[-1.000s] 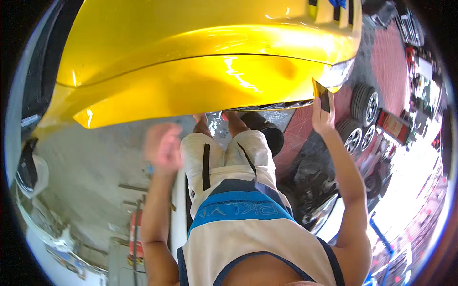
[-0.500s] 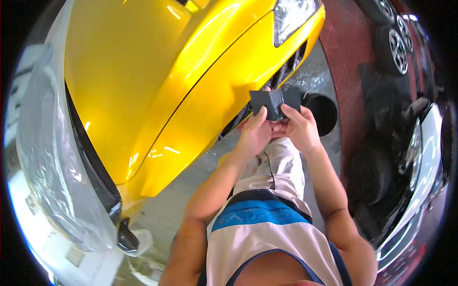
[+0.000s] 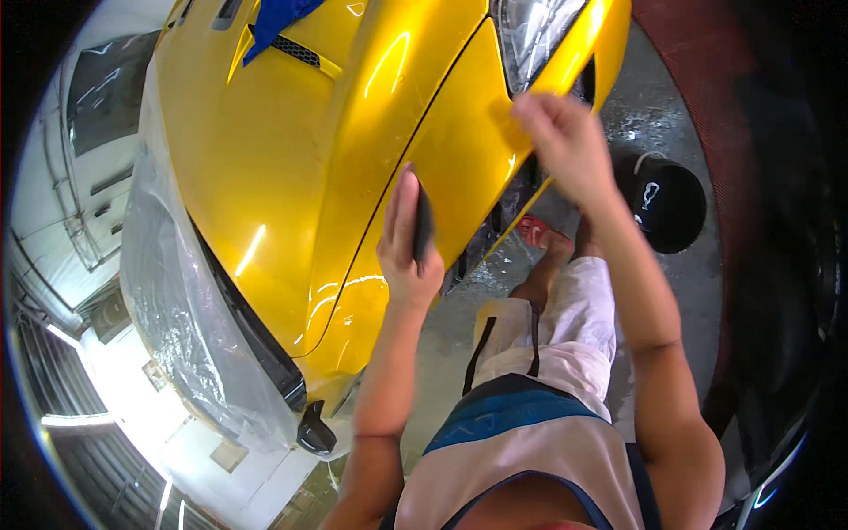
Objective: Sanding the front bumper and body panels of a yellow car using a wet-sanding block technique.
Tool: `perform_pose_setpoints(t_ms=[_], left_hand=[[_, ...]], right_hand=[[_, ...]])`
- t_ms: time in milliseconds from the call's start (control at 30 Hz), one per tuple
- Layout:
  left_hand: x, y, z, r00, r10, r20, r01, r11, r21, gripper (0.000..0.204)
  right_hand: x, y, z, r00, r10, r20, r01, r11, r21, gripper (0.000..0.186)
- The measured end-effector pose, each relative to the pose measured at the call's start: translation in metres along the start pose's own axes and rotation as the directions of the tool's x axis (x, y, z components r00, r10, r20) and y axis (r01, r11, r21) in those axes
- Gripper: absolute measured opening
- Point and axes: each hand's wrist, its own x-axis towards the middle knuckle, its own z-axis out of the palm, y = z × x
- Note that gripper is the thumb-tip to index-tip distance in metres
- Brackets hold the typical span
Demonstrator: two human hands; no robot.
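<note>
My left hand [image 3: 409, 238] is upright over the yellow car fender [image 3: 442, 132], fingers straight and together. A dark grey sandpaper sheet [image 3: 424, 219] lies along its palm, seen nearly edge-on. My right hand [image 3: 565, 141] is raised by the fender's front edge, just below the clear headlight [image 3: 534, 31]. Motion blurs its fingers; they look curled, and I cannot tell whether they touch the paint or hold anything. The yellow hood [image 3: 256, 168] spreads to the left of the fender seam.
A black bucket [image 3: 680, 212] stands on the wet grey floor to the right, beside red matting [image 3: 698, 71]. Clear plastic sheeting [image 3: 181, 327] drapes the car's left part, near a black side mirror [image 3: 315, 430]. A blue cloth [image 3: 276, 22] lies by the hood vent.
Both hands held the sandpaper together over the floor; now they are apart. The left has carried it left over the fender, and the right has let go and risen toward the headlight.
</note>
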Motion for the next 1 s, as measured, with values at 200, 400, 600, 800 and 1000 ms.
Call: perform_pose_setpoints(t_ms=[200, 400, 600, 800, 1000], left_hand=[[-0.03, -0.072, 0.006, 0.923, 0.113, 0.369, -0.369, 0.541, 0.756, 0.059], [0.089, -0.026, 0.061, 0.869, 0.185, 0.458, -0.461, 0.637, 0.617, 0.061], [0.025, -0.034, 0.044, 0.888, 0.03, 0.46, -0.368, 0.647, 0.668, 0.062], [0.059, -0.033, 0.065, 0.914, 0.061, 0.401, -0.348, 0.628, 0.696, 0.058], [0.1, -0.021, 0.071, 0.861, 0.056, 0.506, -0.451, 0.544, 0.707, 0.065]], right_hand=[[0.133, 0.082, -0.039, 0.837, -0.475, -0.272, 0.504, 0.862, 0.044, 0.037], [0.132, 0.084, -0.018, 0.777, -0.421, -0.468, 0.39, 0.906, -0.166, 0.026], [0.133, 0.089, -0.026, 0.74, -0.46, -0.49, 0.427, 0.885, -0.187, 0.021], [0.13, 0.085, -0.024, 0.757, -0.403, -0.515, 0.438, 0.897, -0.06, 0.019], [0.127, 0.084, -0.023, 0.778, -0.426, -0.462, 0.399, 0.903, -0.16, 0.018]])
